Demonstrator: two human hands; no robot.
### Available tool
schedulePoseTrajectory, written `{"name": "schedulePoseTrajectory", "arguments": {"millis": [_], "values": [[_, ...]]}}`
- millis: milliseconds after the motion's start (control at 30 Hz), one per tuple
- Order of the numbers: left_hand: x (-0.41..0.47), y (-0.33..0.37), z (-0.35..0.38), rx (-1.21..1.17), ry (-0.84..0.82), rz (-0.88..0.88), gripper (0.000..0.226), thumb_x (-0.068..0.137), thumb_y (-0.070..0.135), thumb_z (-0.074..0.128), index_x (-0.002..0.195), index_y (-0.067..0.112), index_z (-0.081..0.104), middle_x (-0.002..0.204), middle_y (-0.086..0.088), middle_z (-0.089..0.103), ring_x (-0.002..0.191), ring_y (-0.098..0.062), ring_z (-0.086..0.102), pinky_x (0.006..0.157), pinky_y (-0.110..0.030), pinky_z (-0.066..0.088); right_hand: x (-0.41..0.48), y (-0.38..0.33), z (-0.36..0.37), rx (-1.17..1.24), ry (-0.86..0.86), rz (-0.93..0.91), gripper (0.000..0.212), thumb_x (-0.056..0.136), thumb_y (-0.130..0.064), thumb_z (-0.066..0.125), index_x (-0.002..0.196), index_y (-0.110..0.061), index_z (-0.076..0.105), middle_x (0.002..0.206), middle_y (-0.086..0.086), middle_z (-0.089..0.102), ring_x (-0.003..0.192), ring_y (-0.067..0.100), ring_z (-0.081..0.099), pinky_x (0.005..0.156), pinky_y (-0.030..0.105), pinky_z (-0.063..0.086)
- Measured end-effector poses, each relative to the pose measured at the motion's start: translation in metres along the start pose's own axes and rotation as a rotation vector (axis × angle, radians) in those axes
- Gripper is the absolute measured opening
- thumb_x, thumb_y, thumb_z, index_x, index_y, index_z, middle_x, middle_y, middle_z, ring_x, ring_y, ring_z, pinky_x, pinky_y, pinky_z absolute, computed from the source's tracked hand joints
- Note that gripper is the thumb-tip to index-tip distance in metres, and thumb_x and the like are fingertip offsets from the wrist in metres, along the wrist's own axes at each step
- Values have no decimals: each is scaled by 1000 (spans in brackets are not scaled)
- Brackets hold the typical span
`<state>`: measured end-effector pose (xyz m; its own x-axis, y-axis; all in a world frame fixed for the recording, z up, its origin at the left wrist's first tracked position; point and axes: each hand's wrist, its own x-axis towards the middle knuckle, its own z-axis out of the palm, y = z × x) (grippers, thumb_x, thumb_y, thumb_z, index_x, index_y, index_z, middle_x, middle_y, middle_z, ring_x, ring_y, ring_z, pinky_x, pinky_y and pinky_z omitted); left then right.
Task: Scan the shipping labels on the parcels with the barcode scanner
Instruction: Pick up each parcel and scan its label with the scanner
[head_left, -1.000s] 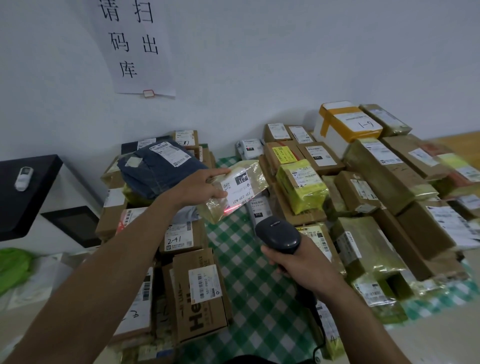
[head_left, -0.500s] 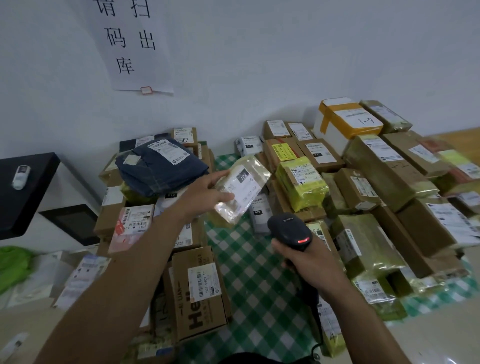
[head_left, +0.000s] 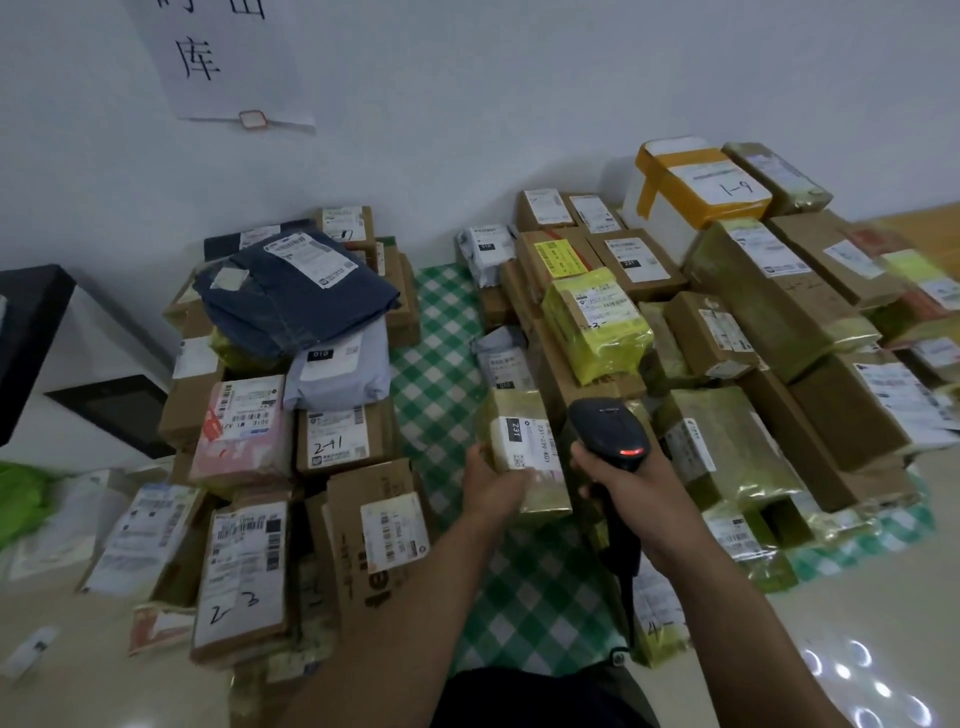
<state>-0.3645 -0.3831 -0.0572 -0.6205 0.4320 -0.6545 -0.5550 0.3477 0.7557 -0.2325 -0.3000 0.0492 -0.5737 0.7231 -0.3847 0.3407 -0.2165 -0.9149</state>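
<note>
Green-checked cloth (head_left: 436, 332); parcel (head_left: 524, 452) beside scanner (head_left: 608, 431)

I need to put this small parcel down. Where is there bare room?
The green-checked cloth is bare in a strip between the box marked 241 and the yellow-wrapped parcel; both piles beside it are crowded. The floor front right is bare too.

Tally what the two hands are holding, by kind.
parcel: 1, held in the left hand
barcode scanner: 1, gripped in the right hand
Total: 2
</note>
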Motion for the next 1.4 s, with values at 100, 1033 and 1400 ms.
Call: {"name": "schedulePoseTrajectory", "arguments": {"millis": [100,1033,1400], "values": [[20,-8,12,59,42,-45,83,81,2,82,149,15,37,136,-10,62,112,-27,65,78,-38,60,3,8,-3,-15,-23,14,13,91,-27,80,100,-33,73,92,9,78,78,22,68,83,45,58],[-75,-37,-89,478,483,591,30,102,16,55,130,27,62,133,6,58,121,-11,54,108,-39,47,12,35,42,-72,-211,24,15,90,-27,81,103,-29,73,80,-12,77,73,13,71,68,27,55],[-79,-68,-135,503,575,303,90,79,49,82,153,33,34,141,6,55,129,-19,52,106,-50,50,-2,51,82,-154,-368,91,16,91,-24,80,105,-25,72,95,5,78,67,12,71,64,29,52]]}}
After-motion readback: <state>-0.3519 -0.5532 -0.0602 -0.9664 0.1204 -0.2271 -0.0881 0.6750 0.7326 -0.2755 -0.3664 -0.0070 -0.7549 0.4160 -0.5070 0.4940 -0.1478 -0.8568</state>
